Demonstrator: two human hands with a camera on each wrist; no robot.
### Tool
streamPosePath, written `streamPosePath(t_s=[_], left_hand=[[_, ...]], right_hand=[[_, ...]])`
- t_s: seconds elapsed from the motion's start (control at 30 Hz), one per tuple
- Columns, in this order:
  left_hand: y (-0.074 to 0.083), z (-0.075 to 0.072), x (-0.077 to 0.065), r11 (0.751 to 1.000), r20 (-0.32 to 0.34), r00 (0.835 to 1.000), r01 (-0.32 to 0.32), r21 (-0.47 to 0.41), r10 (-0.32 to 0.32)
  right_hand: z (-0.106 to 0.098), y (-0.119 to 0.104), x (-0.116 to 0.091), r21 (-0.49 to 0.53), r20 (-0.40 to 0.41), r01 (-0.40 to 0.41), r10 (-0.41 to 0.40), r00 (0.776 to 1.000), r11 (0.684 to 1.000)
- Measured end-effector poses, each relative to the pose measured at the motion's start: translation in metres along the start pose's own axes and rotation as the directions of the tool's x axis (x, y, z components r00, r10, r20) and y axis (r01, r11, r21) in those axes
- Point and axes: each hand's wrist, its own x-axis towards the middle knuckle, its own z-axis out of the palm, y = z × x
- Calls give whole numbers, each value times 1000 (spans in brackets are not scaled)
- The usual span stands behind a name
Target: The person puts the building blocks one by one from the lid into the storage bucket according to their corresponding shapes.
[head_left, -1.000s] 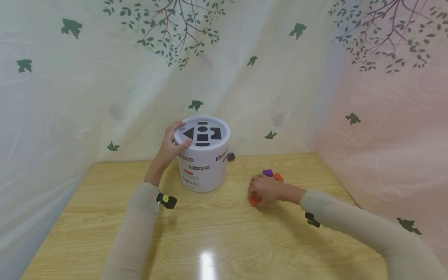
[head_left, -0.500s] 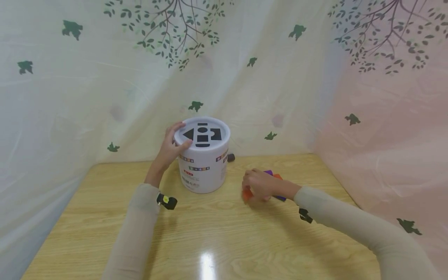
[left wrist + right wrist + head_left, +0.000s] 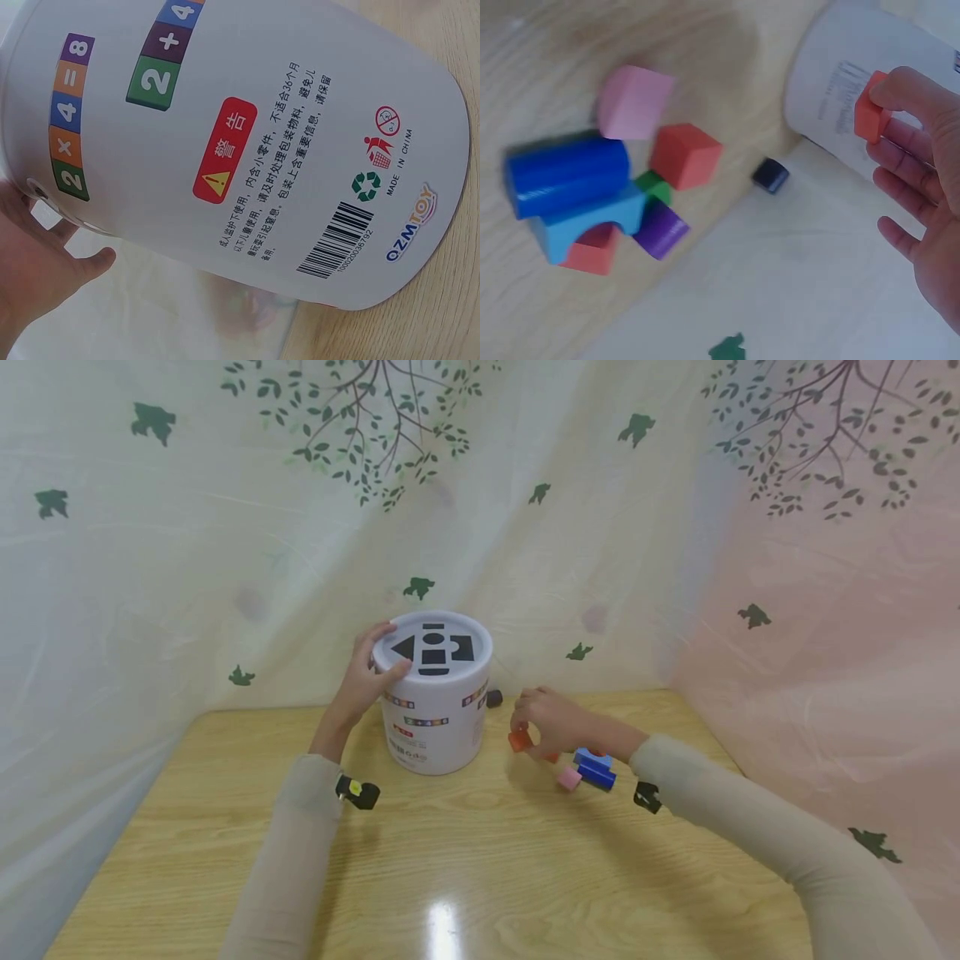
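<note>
A white bucket (image 3: 435, 718) stands upright on the table, its lid (image 3: 386, 647) cut with dark shaped holes. My left hand (image 3: 363, 672) holds the lid's left rim, thumb over the top near the triangular hole. Right of the bucket, my right hand (image 3: 555, 718) pinches an orange-red block (image 3: 870, 109) between thumb and fingers, just above the table. Below and behind that hand lie a pink block (image 3: 634, 101), a blue cylinder (image 3: 570, 176), a light blue arch block (image 3: 592, 217), another red block (image 3: 686, 156), a purple block (image 3: 661, 229) and a partly covered green block (image 3: 652, 186).
A small black cylinder (image 3: 494, 697) lies at the table's back, right of the bucket. One more red block (image 3: 592, 251) sits by the arch. Behind the wooden table (image 3: 525, 877) hangs a pale curtain (image 3: 300, 568) printed with leaves.
My right hand has moved from the pile leftward and up toward the bucket, carrying the orange-red block. The pink and blue blocks have come into sight. The left hand stays on the lid.
</note>
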Motion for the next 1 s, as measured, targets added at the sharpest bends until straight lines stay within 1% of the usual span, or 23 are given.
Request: streamPosePath(t_s=[0.23,0.47,0.77,1.0], left_hand=[[1,0,0,1000,2,1000,4,-10,-4],[1,0,0,1000,1,1000,4,-11,-4],[1,0,0,1000,-5,1000,-4,-9,4],[-1,0,1,1000,2,1000,-4,-13,4]], right_hand=[[-32,-1,9,23,-92,5,-3,996,1000],[-56,-3,16,36,-170,26,-20,985,999],[-89,-12,25,98,-235,-8,31,972,995],[-103,-16,37,153,-302,-2,49,952,988]])
